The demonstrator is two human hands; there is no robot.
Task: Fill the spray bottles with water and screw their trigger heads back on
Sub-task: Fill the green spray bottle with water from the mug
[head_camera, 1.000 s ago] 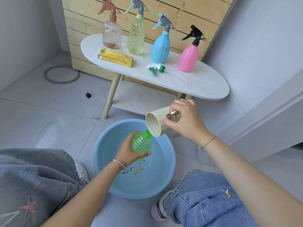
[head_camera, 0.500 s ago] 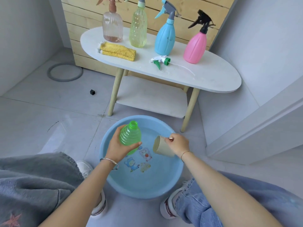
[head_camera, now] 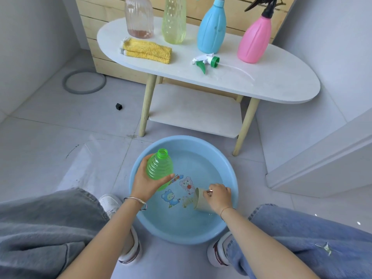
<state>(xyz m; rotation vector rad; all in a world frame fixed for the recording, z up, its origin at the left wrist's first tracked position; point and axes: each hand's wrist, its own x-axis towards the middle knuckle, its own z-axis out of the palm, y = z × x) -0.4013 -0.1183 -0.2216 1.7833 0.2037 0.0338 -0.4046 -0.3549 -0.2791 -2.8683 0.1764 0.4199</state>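
left grip curled round open green bottle, neck up, above basin. right grip pinches cup rim, cup tipped into water. scoop full, lift, pour slowly at neck, holding bottle steady. trigger head lies on bench.

White oval table on grey tiled floor, wood-slat wall behind

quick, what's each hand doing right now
Left hand: closed round the green bottle, cap off, above the basin.
Right hand: closed on the beige cup, tipped into the basin's water.
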